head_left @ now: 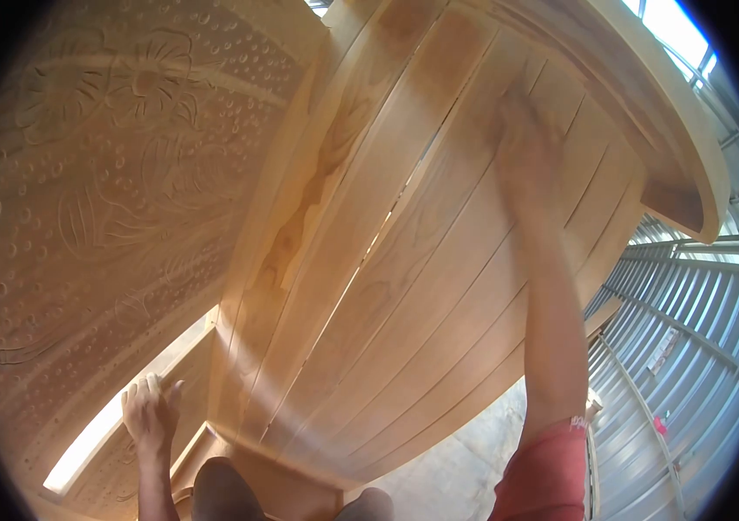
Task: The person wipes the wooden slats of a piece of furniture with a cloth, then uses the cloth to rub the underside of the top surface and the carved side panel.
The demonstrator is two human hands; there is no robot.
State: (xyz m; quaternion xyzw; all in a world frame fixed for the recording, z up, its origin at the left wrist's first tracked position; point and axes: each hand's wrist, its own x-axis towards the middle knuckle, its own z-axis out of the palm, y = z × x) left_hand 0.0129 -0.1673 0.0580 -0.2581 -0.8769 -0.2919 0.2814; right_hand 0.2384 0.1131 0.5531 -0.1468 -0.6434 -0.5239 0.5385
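A large slatted wooden panel [421,252] fills the middle of the view, with narrow gaps between its boards. My right hand [527,148] is against its upper right part; motion blurs the fingers, and whether anything is under them cannot be made out. At the lower left, my left hand [152,406] has its fingers bent over the edge of a wooden rail [200,356], with the thumb sticking up. Left of the slats stands a carved wooden panel [126,165] with flower shapes and small round dents.
A thick curved wooden rim [647,69] borders the slats at the upper right. My knees show at the bottom. Beyond the wood are a pale floor [465,460] and a corrugated metal wall [673,347].
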